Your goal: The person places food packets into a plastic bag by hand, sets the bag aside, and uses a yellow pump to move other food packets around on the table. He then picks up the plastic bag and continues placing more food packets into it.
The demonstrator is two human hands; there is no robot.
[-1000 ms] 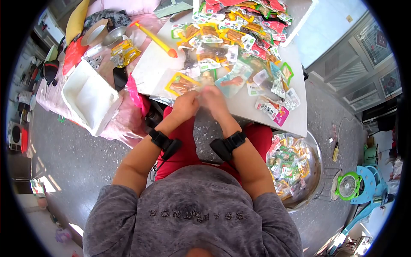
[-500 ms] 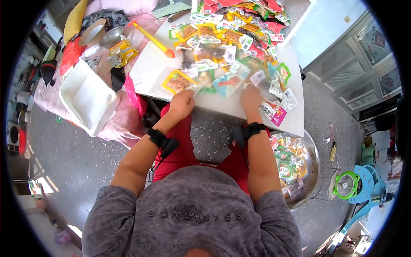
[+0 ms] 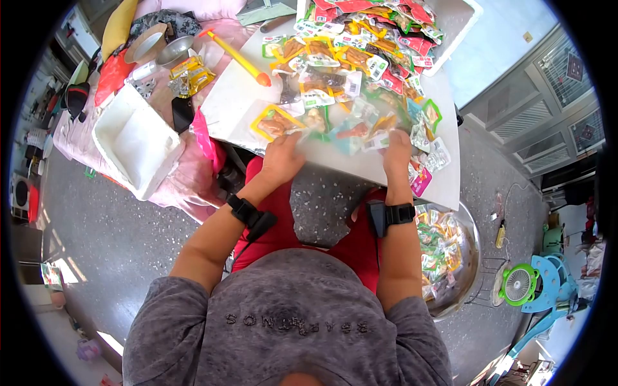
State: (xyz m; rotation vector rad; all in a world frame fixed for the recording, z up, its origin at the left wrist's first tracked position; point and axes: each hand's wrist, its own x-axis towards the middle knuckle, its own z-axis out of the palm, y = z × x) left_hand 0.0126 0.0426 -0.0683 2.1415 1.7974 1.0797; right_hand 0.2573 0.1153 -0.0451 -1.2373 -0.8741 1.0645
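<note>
My left hand is at the table's front edge, its fingers closed on the lower corner of a yellow-edged food packet. Right of it, my right hand has its fingers bent against a blurred clear packet; its exact grip is hard to make out. Between the hands, a light-blue packet lies near a green-edged one. Beyond them several yellow-edged packets are spread over the white table. A pink packet rests by my right wrist.
A white tray with heaped red packets stands at the back. Below the table's right side is a metal basin of packets. A yellow stick lies at the table's left. Further left are a white foam box and bowls.
Both hands have shifted slightly right. A yellow-edged packet now shows beside the light-blue one, near my right hand. The whole view has moved a little.
</note>
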